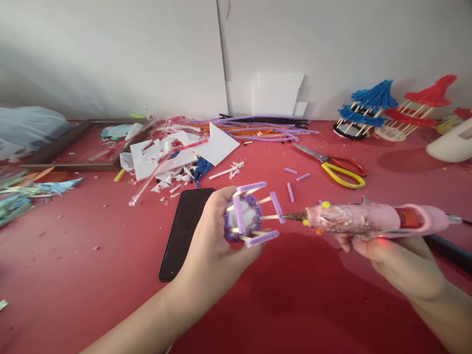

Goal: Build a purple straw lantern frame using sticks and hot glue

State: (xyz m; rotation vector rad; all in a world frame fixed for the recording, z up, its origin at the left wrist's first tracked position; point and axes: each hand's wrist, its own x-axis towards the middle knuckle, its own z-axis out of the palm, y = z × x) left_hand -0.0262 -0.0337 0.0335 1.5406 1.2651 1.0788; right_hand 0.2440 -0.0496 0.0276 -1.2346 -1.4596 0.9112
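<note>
My left hand (210, 246) is closed around the base of a small craft model (243, 221). The model has a round white base edged in purple, pale sticks standing out of it, and short purple pipe cleaner pieces across the stick ends. In my right hand (401, 260) is a pink hot glue gun (354, 220), a red light glowing near my thumb. Its dark nozzle points left and meets, or nearly meets, the end of a purple piece on the model's right side. Several loose purple pieces (290, 192) lie beyond the model.
A black phone (180, 241) lies under my left wrist. Yellow-and-red-handled scissors (332, 167) rest behind the glue gun. Paper scraps (177, 162), pipe cleaners (265, 129) and a brown frame (73, 168) sit farther back. Blue (365, 110) and red (416, 108) models stand at the right.
</note>
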